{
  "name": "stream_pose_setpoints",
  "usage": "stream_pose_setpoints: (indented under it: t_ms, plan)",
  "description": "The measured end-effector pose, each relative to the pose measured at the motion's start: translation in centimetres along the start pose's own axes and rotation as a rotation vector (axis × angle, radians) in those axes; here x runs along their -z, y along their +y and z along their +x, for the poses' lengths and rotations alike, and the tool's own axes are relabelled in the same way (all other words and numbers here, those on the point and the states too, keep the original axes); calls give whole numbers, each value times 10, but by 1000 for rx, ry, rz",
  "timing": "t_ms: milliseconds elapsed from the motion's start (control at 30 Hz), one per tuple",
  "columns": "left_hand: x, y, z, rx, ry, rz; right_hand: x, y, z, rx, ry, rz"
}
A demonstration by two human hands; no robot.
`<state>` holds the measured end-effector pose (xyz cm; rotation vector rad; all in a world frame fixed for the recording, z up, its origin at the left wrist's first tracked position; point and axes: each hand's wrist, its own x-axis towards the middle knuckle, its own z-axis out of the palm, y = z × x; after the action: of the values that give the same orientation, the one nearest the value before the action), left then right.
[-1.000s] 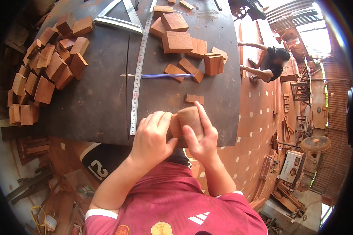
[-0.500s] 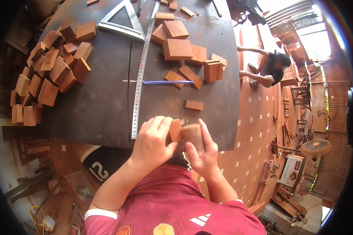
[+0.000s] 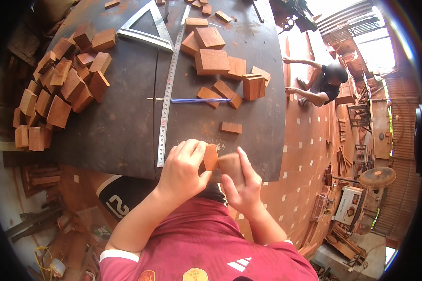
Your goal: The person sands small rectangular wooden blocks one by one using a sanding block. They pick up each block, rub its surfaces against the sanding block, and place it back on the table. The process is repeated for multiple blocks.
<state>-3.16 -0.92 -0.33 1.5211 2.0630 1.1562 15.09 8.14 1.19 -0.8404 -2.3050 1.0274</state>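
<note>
Close to the table's near edge, my left hand [image 3: 184,166] grips a reddish wooden block [image 3: 211,157], its fingers wrapped over the left side. My right hand [image 3: 243,185] holds a duller brown block [image 3: 231,167] between thumb and fingers. The two blocks meet or nearly meet, edge to side; motion blurs the brown one, so its exact kind is unclear. Just beyond them lies a small wooden block [image 3: 231,127]. A steel ruler [image 3: 166,110] runs away from me left of centre, and a blue pen [image 3: 200,99] lies across from it to the right.
Many wooden blocks are piled at the table's left [image 3: 63,89]. Others form a looser group [image 3: 213,61] beyond the pen. A metal triangle square [image 3: 147,29] lies at the far side. Past the table's right edge, another person [image 3: 330,82] bends over the tiled floor [image 3: 295,154].
The brown block and my right hand have shifted slightly toward me against the wooden block. My left hand keeps its hold almost unmoved.
</note>
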Motion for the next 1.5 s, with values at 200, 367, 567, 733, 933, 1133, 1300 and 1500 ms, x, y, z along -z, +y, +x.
stream_pose_setpoints:
  t_ms: [200, 367, 567, 733, 933, 1133, 1300, 1500]
  plan:
    - [0, 1, 1, 38, -1, -19, -15, 8, 41, 33, 25, -60]
    - [-1, -2, 0, 13, -1, -19, -1, 1, -5, 56, 5, -117]
    - [-1, -3, 2, 20, 7, -21, -18, -4, 37, 126, 47, -197]
    - [2, -1, 3, 26, -5, -32, -8, -3, 4, 135, 44, -125]
    - [-1, 1, 2, 34, 19, -2, -15, 3, 35, 102, 56, -75]
    - [0, 1, 4, 36, -7, -29, -1, -1, 4, 95, 3, -62]
    - [-3, -1, 3, -5, 7, -3, -13, 0, 37, 77, 29, -82]
    - [-1, 2, 2, 21, -28, -13, -5, -1, 0, 123, 50, -32]
